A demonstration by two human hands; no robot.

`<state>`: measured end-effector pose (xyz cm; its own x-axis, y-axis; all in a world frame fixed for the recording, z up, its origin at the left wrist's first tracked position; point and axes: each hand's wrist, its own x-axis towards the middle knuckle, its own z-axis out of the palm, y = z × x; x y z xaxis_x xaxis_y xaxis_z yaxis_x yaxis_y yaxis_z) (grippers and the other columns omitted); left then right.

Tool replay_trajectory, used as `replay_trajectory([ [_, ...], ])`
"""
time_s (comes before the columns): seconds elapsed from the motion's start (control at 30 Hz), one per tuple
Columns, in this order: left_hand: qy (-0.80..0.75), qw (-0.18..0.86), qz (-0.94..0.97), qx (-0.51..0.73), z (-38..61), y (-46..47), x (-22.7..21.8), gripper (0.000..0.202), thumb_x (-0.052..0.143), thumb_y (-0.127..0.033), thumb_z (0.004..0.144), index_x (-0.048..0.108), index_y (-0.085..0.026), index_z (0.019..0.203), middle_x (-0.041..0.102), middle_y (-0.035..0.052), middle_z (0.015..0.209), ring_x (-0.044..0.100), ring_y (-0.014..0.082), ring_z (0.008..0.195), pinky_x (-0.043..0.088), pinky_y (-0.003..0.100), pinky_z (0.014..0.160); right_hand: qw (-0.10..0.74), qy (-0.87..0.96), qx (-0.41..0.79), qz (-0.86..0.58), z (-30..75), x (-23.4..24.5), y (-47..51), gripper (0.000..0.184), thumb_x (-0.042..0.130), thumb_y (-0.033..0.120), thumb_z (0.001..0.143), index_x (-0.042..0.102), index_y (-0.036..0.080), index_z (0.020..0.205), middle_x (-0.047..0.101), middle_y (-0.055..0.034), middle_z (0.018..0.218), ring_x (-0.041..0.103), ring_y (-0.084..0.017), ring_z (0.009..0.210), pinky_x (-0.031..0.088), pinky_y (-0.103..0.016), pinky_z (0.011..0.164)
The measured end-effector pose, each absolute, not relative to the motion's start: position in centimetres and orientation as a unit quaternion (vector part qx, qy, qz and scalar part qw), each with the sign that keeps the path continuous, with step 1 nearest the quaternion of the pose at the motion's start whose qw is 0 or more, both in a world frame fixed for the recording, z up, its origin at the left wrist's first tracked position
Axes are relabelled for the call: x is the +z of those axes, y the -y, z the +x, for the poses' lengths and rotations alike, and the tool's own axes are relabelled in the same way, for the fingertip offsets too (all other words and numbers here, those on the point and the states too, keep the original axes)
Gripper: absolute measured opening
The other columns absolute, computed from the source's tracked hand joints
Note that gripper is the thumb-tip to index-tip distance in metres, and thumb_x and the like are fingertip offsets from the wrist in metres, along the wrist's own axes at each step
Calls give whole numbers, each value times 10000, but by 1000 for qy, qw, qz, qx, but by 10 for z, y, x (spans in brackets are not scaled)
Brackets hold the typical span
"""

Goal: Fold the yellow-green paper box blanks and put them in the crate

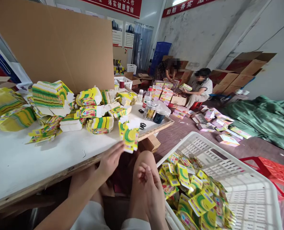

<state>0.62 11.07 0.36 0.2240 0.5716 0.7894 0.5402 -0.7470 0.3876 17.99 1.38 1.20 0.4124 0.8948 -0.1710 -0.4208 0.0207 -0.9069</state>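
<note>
My left hand [111, 159] pinches the lower edge of a flat yellow-and-green printed carton [130, 138], just past the table's front edge. Above my right knee, my right hand [152, 188] has its fingers curled toward the thumb, and nothing shows in them. To its right stands a white plastic crate [257, 191] holding many small yellow-green boxes [201, 202]. Stacks of flat cartons [51, 95] in the same print lie across the white table [67, 156], with another bundle [100, 125] near my left hand.
Scissors [142, 126], a glass jar [150, 110] and a dark cup [158, 117] sit at the table's right end. A cardboard sheet [60, 48] rises behind the stacks. Two people work among boxes farther back. A red stool [273, 172] stands beyond the crate.
</note>
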Motion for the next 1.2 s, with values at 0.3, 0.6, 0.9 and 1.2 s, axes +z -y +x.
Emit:
replay_trajectory([
  [0.3,-315,380,693,526,10,-26,6,489,565,-156,962,521,-264,1437,569,95,1471,557,255,1335,509,376,1094,665,239,535,-463,171,19,-9,291,806,389,764,688,247,989,758,-14,862,701,-209,778,552,-325,754],
  [0.6,-207,803,374,415,21,-45,32,568,786,-536,747,741,-183,1190,715,166,1258,628,377,1207,509,464,1006,634,260,595,-420,154,6,7,277,826,402,760,727,223,946,754,-42,916,688,-201,811,540,-314,744],
  [0.9,-362,720,378,456,26,-36,29,496,747,-580,766,748,-142,1000,789,121,939,739,278,846,576,353,739,607,318,549,-479,153,2,8,311,783,487,773,669,197,787,692,-28,729,631,-188,679,534,-312,658],
  [1.2,-409,620,482,466,15,-25,26,657,687,-369,883,319,-254,1415,727,97,1129,697,240,1007,544,332,838,588,442,447,-508,165,7,6,300,719,462,836,602,250,1012,697,-50,914,670,-229,817,570,-330,712],
])
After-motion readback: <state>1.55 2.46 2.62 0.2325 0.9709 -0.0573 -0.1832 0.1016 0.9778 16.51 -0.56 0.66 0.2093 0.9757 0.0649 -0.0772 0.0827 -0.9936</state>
